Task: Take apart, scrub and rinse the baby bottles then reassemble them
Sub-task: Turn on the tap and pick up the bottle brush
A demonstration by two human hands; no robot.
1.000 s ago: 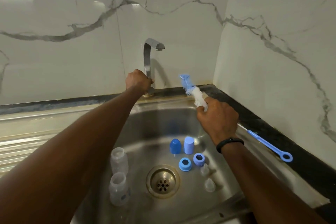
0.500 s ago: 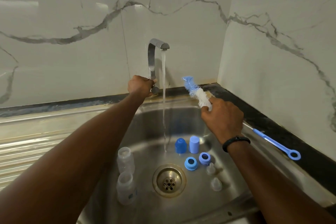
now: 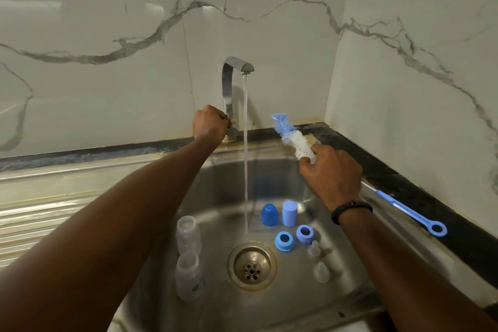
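The right grip is closed around the brush, holding it at the base of the bristles, where the white part begins. The left grip is curled around the tap handle at the foot of the tap, and water falls in a thin stream to the sink floor just behind the drain. The long axis of the brush runs diagonally: the blue bristle tip points up and to the left, toward the stream and the wall, and the thin blue handle comes out behind the wrist, down and to the right, over the dark surface, ending in a ring. The tip is near the stream but apart from it, to its right. The bottle parts all lie below the brush, in the sink. Two clear bottles stand upright left of the drain, mouths up, so their long axis is vertical; they are under the left forearm, and that arm is nearer to them. The caps, the rings and the clear teats sit right of the drain, closer to the right arm. I judge that the next move is a small shift of the brush to the left, to wet it, and then the left grip should take a bottle, because the brush must enter from above, along the bottle axis.
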